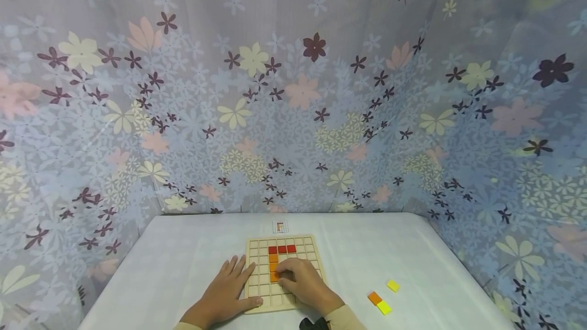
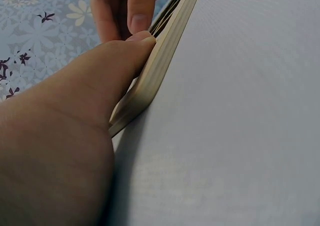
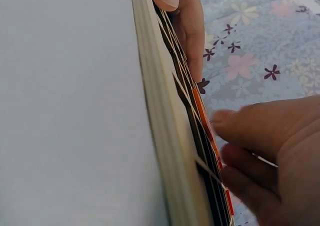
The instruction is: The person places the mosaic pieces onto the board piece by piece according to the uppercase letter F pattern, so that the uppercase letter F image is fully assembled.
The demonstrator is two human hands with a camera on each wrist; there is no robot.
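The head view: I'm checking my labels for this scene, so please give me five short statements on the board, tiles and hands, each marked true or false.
1. Both yellow tiles lie on the table, right of the grid board. True.
2. Three red tiles form a row on the grid board. True.
3. Every tile on the grid board is red. False: orange tiles form a column there too.
4. That column runs from the rightmost red tile. False: it runs from the leftmost one, toward the person.
5. The left hand is at the grid board's left side. True.
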